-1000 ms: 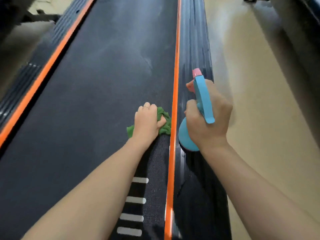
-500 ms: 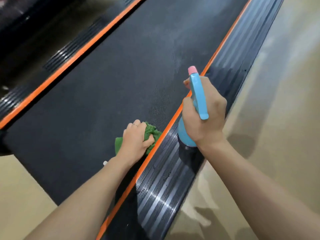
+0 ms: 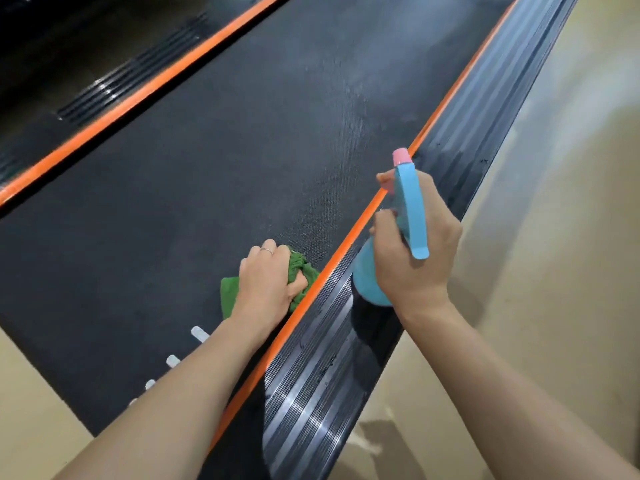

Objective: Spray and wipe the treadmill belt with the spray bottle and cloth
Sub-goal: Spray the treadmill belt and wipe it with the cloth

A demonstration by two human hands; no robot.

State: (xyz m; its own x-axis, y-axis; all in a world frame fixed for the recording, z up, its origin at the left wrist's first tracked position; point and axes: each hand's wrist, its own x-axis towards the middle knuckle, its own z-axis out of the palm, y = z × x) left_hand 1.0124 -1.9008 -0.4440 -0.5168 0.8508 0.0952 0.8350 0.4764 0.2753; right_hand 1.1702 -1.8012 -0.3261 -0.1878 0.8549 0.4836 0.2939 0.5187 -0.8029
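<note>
On the treadmill belt (image 3: 214, 174), close against the right orange stripe (image 3: 349, 244), your left hand (image 3: 266, 285) bunches the green cloth (image 3: 229, 295), fingers curled over it and thumb tucked into its folds. Your right hand (image 3: 415, 247) grips the blue spray bottle (image 3: 408, 209) above the ribbed side rail (image 3: 322, 375), fingers wrapped round the neck, pink nozzle pointing up the belt. Fine droplets speckle the belt ahead of the cloth. White dashes (image 3: 199, 334) show beside your left forearm.

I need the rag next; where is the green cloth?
The green cloth lies on the treadmill belt, bunched under the left hand, beside the right orange stripe.
</note>
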